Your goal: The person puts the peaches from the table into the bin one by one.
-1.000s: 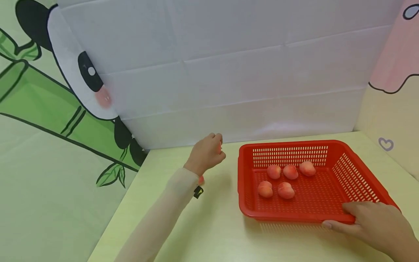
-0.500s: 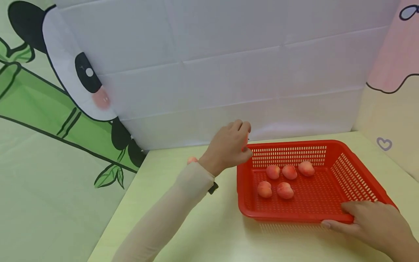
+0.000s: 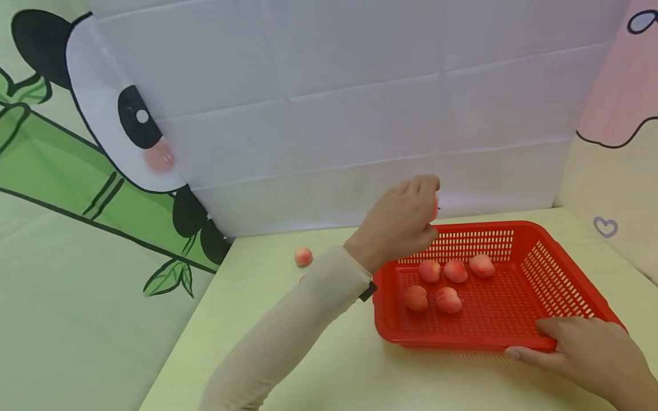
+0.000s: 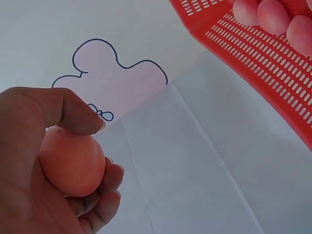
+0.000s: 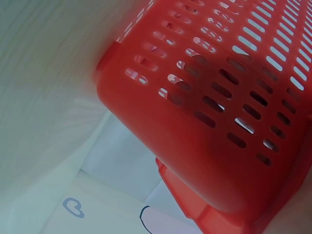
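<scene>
My left hand (image 3: 401, 225) hovers over the back left corner of a red slotted basket (image 3: 565, 285) and grips a small pink peach (image 4: 72, 163) between thumb and curled fingers. Only a sliver of that peach (image 3: 435, 206) shows in the head view. Several peaches (image 3: 449, 299) lie on the basket floor. My right hand (image 3: 581, 351) holds the basket's front right rim, thumb on top. The right wrist view shows only the basket's underside (image 5: 209, 122) from close up.
One loose peach (image 3: 303, 256) lies on the pale green table (image 3: 319, 365) left of the basket, and a second shows just past my left sleeve (image 3: 288, 337). A white folded backdrop (image 3: 360, 114) stands behind; printed cloth panels hang at both sides.
My left hand has risen from the table and carried the peach rightward to above the basket's back left corner. The loose peach it covered is now uncovered. The right hand has stayed on the rim.
</scene>
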`<state>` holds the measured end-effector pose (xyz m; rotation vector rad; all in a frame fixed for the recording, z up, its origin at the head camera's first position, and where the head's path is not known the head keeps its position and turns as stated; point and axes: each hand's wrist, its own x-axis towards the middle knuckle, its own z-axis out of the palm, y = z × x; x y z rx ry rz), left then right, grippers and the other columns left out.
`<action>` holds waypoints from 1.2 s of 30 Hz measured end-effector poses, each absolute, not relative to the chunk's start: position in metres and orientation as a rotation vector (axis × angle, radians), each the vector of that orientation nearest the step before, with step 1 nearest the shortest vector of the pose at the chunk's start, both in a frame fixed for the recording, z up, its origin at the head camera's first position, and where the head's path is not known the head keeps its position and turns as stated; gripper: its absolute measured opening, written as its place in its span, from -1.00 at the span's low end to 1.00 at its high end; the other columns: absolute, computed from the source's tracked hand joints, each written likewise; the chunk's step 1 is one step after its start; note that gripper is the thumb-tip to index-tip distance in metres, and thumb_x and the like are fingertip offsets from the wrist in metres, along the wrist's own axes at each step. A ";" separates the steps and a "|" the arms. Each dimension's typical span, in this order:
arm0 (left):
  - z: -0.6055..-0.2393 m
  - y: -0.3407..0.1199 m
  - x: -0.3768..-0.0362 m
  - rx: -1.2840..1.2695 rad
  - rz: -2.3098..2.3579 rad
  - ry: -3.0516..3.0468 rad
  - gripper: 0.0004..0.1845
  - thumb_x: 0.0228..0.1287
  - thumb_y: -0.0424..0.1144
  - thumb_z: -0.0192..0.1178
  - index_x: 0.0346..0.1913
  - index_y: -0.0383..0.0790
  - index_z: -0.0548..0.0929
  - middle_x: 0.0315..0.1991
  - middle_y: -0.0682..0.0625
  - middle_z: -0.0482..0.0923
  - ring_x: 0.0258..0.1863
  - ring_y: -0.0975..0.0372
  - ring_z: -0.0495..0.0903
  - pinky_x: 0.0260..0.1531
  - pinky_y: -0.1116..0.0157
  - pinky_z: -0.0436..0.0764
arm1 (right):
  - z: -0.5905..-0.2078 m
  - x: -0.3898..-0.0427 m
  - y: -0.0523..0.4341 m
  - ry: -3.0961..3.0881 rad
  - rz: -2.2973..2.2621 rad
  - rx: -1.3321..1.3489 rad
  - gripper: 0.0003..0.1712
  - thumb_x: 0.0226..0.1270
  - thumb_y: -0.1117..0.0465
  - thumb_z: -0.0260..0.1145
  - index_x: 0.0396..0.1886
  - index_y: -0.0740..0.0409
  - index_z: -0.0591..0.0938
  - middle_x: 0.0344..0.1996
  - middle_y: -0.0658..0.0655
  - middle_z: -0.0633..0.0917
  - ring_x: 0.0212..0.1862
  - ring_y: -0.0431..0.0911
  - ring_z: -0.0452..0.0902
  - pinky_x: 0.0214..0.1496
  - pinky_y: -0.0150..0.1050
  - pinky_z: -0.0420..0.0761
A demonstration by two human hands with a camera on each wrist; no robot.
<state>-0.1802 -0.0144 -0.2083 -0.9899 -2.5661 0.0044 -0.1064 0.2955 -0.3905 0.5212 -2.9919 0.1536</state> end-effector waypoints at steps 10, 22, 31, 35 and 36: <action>-0.209 0.012 -0.178 -1.016 0.191 -2.515 -0.72 0.40 -0.28 0.05 0.13 -0.16 0.45 -0.16 0.07 0.38 -0.30 0.25 0.37 -0.32 0.38 0.36 | -0.392 -0.109 0.298 -2.999 0.154 0.514 -0.28 0.14 -0.57 0.42 -0.27 0.00 0.80 -0.48 -0.05 0.71 -0.42 -0.08 0.61 -0.40 -0.07 0.52; -0.226 0.039 -0.189 -1.108 0.302 -2.544 -0.68 0.37 -0.35 -0.06 0.15 -0.19 0.41 -0.04 0.01 0.28 -0.38 0.25 0.31 -0.41 0.46 0.35 | -0.392 -0.110 0.298 -3.015 0.144 0.517 -0.29 0.17 -0.57 0.41 -0.28 -0.01 0.79 -0.55 -0.09 0.62 -0.44 -0.09 0.55 -0.40 -0.06 0.52; -0.249 0.050 -0.203 -1.241 0.184 -2.756 -0.66 0.54 -0.25 0.07 0.24 -0.22 0.29 0.01 -0.01 0.20 -0.33 0.27 0.29 -0.38 0.52 0.33 | -0.393 -0.111 0.298 -3.025 0.136 0.518 -0.24 0.17 -0.57 0.40 -0.25 0.04 0.81 -0.52 -0.08 0.66 -0.44 -0.08 0.58 -0.41 -0.07 0.53; -0.255 0.055 -0.207 -1.239 0.187 -2.812 -0.64 0.60 -0.19 0.08 0.26 -0.21 0.26 0.02 0.00 0.18 -0.29 0.29 0.31 -0.33 0.54 0.35 | -0.393 -0.111 0.298 -3.028 0.135 0.513 -0.25 0.17 -0.58 0.40 -0.26 0.03 0.81 -0.54 -0.09 0.65 -0.45 -0.09 0.56 -0.41 -0.08 0.53; -0.257 0.056 -0.207 -1.233 0.197 -2.821 -0.63 0.60 -0.17 0.08 0.27 -0.20 0.26 0.02 0.01 0.18 -0.28 0.29 0.31 -0.32 0.54 0.35 | -0.393 -0.111 0.298 -3.025 0.135 0.514 -0.24 0.16 -0.58 0.40 -0.26 0.03 0.81 -0.54 -0.08 0.65 -0.45 -0.09 0.57 -0.41 -0.07 0.53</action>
